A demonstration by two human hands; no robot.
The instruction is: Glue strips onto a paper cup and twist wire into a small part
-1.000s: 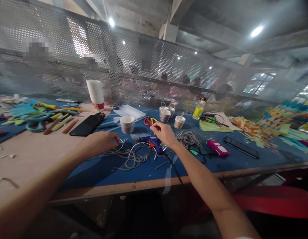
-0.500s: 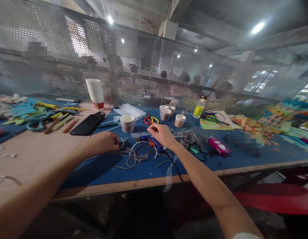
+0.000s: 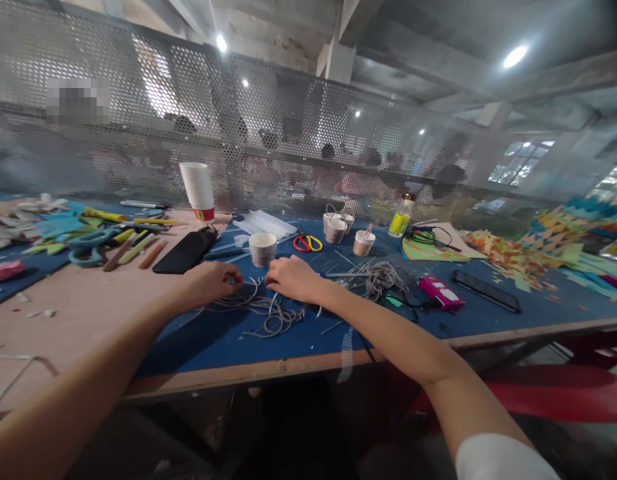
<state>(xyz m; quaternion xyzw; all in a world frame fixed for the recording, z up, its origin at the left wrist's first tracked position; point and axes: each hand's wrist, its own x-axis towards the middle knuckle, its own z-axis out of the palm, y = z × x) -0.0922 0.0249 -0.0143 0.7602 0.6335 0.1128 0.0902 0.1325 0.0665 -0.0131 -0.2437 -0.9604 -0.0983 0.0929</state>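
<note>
cord (image 3: 246, 303) is plain grey, cup (image 3: 263, 253) is kinda mottled grey, table covering (image 3: 203, 343) is deep blue, scissors (image 3: 309, 245) have one red handle, one yellow.

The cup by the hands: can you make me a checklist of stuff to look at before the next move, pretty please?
1. Cup upright: ok, its open rim faces up.
2. Cup clear of the right hand: cannot tell; they look very close in this one view.
3. Grey cord near the hands untangled: not ok, it lies in loose loops.
4. Left hand gripping a strand: cannot tell, the fingers are curled and too small to make out.
5. Scissors out of both hands: ok, they lie on the blue tabletop.
</note>
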